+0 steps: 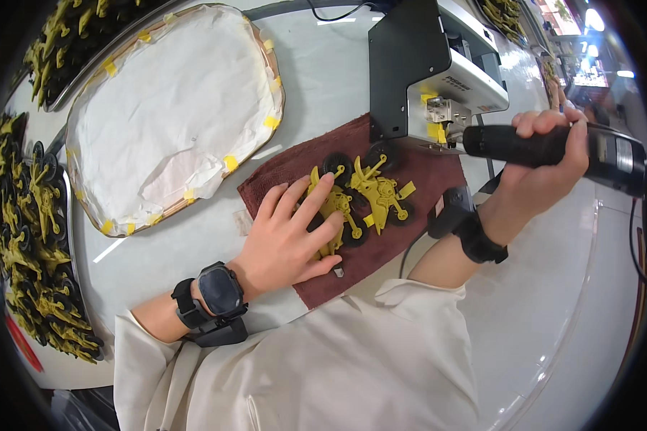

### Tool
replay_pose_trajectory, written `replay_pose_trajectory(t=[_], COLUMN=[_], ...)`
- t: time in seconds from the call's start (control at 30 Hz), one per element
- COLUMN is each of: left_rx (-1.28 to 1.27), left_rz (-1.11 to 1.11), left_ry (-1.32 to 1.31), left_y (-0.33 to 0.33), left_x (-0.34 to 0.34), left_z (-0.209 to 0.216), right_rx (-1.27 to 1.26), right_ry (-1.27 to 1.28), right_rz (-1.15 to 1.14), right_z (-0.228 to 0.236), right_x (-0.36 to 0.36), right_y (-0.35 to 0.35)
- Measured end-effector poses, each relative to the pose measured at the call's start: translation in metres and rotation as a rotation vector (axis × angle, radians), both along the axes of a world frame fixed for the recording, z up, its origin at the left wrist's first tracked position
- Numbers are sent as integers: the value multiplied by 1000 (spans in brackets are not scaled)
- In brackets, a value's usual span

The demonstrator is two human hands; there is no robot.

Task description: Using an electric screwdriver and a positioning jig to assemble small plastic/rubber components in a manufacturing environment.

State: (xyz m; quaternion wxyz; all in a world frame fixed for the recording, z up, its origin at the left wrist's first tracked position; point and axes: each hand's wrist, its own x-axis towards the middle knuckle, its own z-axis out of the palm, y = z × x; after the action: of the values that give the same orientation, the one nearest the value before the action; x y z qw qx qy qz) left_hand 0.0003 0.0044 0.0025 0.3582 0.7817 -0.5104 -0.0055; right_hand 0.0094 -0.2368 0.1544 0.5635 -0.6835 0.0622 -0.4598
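Observation:
My right hand [550, 161] is wrapped round a black electric screwdriver [507, 146]. The screwdriver's front end points left, at the metal outlet [447, 113] on the front of a black-and-white screw feeder [402, 79]; I cannot make out the bit's tip clearly. Two yellow toy motorcycles with black wheels lie side by side on a dark red cloth [277, 179]. My left hand [284, 237] rests with spread fingers over the left toy motorcycle [336, 203], partly hiding it. Just right of it lies the other toy motorcycle [381, 190], untouched.
A large tray lined with white paper [172, 108], yellow tape round its rim, stands at the upper left. Trays of many more yellow toy motorcycles [39, 244] line the left edge, with another pile [79, 36] behind. A cable [634, 237] hangs from the screwdriver.

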Motion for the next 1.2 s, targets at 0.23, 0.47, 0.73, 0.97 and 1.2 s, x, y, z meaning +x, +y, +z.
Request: replay_pose_trajectory(t=[0.23, 0.47, 0.73, 0.97, 1.2], left_rx=[-27, 10, 52, 77, 111], left_rz=[-19, -27, -24, -17, -41], left_ry=[29, 33, 25, 57, 10], left_y=[-2, 0, 2, 2, -1], left_x=[0, 2, 3, 3, 5], left_z=[-2, 0, 3, 3, 3], right_rx=[124, 97, 85, 157, 62], right_ry=[-99, -36, 30, 117, 99], right_rz=[358, 396, 388, 422, 526], right_z=[-25, -45, -59, -63, -62], right_x=[-42, -16, -1, 10, 6], right_y=[57, 72, 71, 63, 68])
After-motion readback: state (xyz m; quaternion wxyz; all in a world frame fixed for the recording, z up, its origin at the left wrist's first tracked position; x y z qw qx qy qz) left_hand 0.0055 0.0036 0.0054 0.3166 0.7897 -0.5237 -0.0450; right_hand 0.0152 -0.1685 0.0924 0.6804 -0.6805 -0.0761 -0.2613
